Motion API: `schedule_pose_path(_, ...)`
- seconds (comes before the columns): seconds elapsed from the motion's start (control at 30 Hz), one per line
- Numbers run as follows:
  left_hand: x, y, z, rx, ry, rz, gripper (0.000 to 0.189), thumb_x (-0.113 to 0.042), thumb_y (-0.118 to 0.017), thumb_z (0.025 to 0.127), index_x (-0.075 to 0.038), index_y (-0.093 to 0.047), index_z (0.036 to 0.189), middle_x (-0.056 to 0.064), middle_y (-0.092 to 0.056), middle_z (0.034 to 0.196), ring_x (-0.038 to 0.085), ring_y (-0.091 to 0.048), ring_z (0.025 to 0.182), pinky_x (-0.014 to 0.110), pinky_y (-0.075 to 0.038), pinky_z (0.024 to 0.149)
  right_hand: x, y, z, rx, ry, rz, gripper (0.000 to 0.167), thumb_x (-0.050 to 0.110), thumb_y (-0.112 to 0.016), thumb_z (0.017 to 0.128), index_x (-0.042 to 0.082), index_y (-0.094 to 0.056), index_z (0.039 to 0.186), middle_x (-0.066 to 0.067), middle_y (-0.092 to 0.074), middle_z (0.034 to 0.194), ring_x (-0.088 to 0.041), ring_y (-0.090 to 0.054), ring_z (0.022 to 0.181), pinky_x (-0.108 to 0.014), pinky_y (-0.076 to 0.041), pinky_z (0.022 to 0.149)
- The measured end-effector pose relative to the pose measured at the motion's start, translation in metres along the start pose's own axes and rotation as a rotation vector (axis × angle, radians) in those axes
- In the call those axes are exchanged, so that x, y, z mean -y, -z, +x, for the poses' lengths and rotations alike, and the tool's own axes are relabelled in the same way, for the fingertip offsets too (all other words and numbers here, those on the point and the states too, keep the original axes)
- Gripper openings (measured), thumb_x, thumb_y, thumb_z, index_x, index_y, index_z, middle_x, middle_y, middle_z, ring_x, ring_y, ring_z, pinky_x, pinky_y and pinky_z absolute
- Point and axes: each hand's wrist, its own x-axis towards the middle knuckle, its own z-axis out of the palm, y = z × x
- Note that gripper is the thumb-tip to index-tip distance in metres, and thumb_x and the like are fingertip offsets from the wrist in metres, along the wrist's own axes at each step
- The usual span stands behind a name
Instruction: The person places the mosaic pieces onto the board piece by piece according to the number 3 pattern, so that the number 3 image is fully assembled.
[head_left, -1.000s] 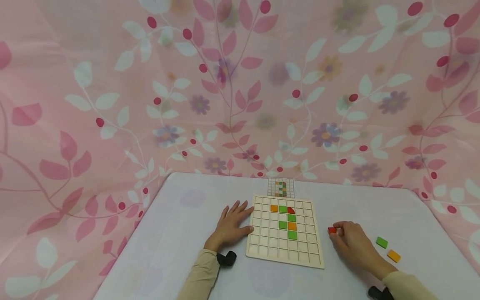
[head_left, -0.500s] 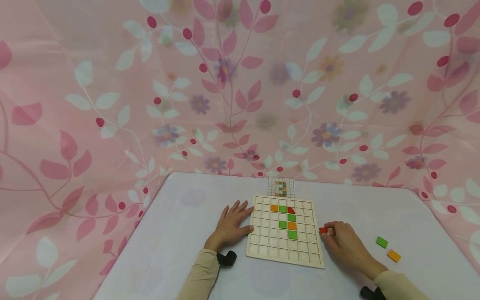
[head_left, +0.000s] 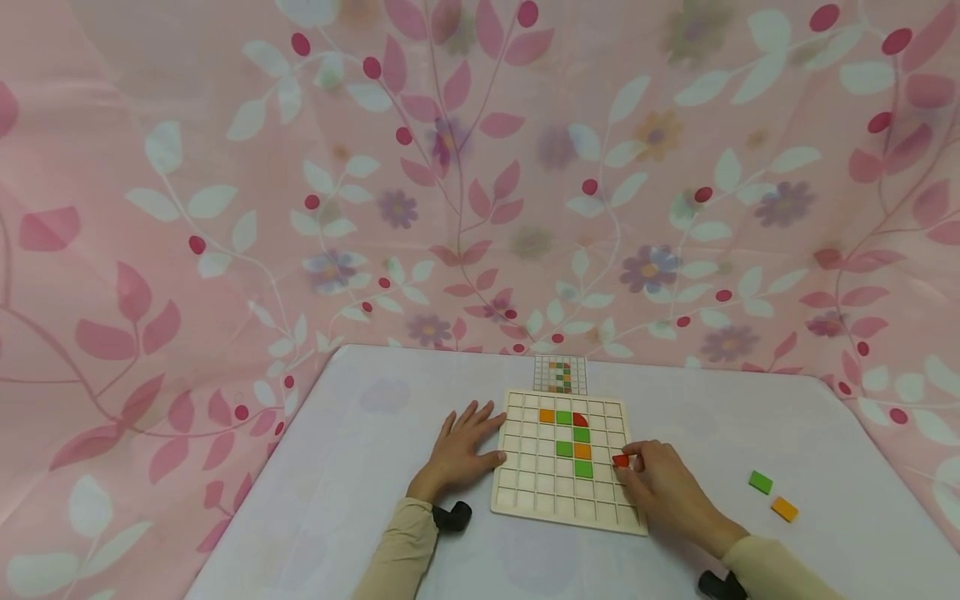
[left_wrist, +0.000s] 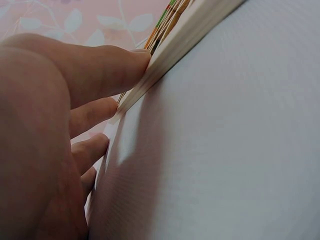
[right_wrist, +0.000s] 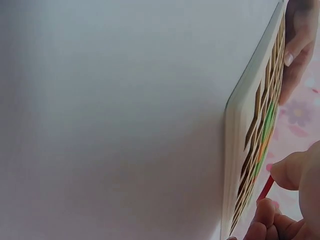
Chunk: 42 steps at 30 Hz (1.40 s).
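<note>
two tan sleeves come in from the near edge, the left sleeve and the right sleeve, each with a black device at the wrist, the left device and the right device. nearest on the right, a loose orange tile lies on the white tabletop, to the right of the right hand. a loose green tile lies just beyond it, also to that hand's right.

the right hand pinches a red piece between thumb and fingers. the piece sits at the fingertips, to the left of that hand, above the right-hand columns of a pale gridded board; whether it touches the board cannot be told.

the left hand is spread and relaxed, grasping nothing, with its thumb and a fingertip touching the left edge of the board. the board lies flat between the two hands.

to the left of the right hand's fingertips, tiles fill some cells: a green one nearest, then an orange one with a green one beside it, another green, and a farthest row of orange, green and a round-cornered red.

beyond the board, ahead of both hands, a small gridded card shows a coloured pattern. behind everything hangs a pink cloth with leaves, berries and flowers.
</note>
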Motion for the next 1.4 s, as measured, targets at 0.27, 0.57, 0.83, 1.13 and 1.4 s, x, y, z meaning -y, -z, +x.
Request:
schedule_pose_path(0.27,-0.002,0.001,-0.001,0.004,0.005,-0.008,0.066,-0.036,-0.069,0.099,-0.015,-0.052,0.159,0.012,-0.037,0.172,0.039,-0.021,0.164,0.07,-0.008,0.129,0.016,-0.008,-0.003,0.047,0.015,0.038,0.034,0.02,-0.074,0.1,0.0,-0.066,0.125,0.001,-0.052,0.089,-0.016,-0.045,0.09,-0.022,-0.039,0.066)
schedule_pose_path(0.57,-0.003,0.002,-0.001,-0.001,0.004,-0.011,0.066,-0.036,-0.07,0.098,-0.015,-0.052,0.158,0.012,-0.037,0.172,0.04,-0.022,0.164,0.07,-0.008,0.129,0.025,-0.017,-0.005,0.035,0.053,0.045,0.028,0.018,-0.075,0.098,0.005,-0.068,0.122,0.004,-0.05,0.086,-0.014,-0.044,0.089,-0.022,-0.038,0.068)
schedule_pose_path(0.83,-0.001,0.001,0.001,-0.001,0.0,-0.005,0.066,-0.037,-0.069,0.099,-0.015,-0.052,0.159,0.011,-0.037,0.172,0.039,-0.022,0.164,0.069,-0.008,0.129,0.03,-0.021,-0.007,0.051,0.072,0.065,0.027,0.018,-0.076,0.097,0.007,-0.068,0.121,0.007,-0.049,0.082,-0.01,-0.044,0.085,-0.021,-0.037,0.065)
schedule_pose_path(1.13,-0.001,0.002,0.002,0.006,0.011,0.0,0.066,-0.038,-0.068,0.099,-0.017,-0.051,0.159,0.01,-0.036,0.173,0.037,-0.021,0.164,0.068,-0.008,0.13,0.031,-0.025,-0.008,0.036,0.116,0.004,0.026,0.021,-0.078,0.096,0.009,-0.068,0.117,0.01,-0.047,0.082,-0.008,-0.043,0.085,-0.02,-0.038,0.066)
schedule_pose_path(1.4,0.0,0.001,0.002,0.01,0.013,-0.001,0.066,-0.038,-0.068,0.099,-0.017,-0.051,0.159,0.009,-0.035,0.173,0.037,-0.021,0.165,0.067,-0.007,0.13,0.03,-0.029,-0.01,-0.019,0.206,-0.021,0.02,0.02,-0.08,0.094,0.016,-0.065,0.106,0.013,-0.045,0.081,-0.004,-0.042,0.083,-0.02,-0.038,0.067)
